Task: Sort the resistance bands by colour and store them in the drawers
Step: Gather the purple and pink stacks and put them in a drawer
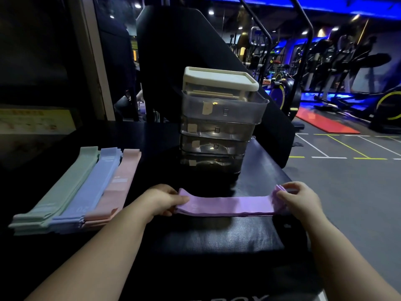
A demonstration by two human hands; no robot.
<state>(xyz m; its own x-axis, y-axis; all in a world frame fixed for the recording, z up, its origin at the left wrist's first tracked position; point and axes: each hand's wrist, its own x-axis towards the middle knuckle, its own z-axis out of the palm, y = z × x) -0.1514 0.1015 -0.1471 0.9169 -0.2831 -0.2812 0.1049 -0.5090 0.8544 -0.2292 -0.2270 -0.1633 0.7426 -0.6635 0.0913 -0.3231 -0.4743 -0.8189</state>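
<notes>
A dim gym lit blue along the ceiling. In front lies a black padded surface (217, 242). To the right, grey floor (347, 192) carries white and yellow lines. Beyond it are a red mat (325, 122) and a far row of exercise machines (338, 61).

At the far middle of the surface stands a drawer unit (217, 135) of clear stacked drawers under a cream lid. Its top drawer (223, 109) juts out towards the viewer; the lower ones sit flush.

On the left, three flat piles lie side by side, touching: green bands (63, 192) leftmost, blue bands (93, 187) in the middle, pink bands (119, 185) on the right.

The surface's right edge slants from behind the drawer unit down towards the near right. Bare surface lies between the drawer unit and the hands, and more nearer the viewer.

Both forearms reach in from the near edge. A stack of purple bands (227, 205) stretches left to right between the hands, near the middle and well apart from the three piles. Whether it touches the surface cannot be told. The left hand (161, 199) has its grip clamped on the stack's left end, thumb on top. The right hand (300, 198), close to the surface's right edge, has its grip pinched on the right end.
</notes>
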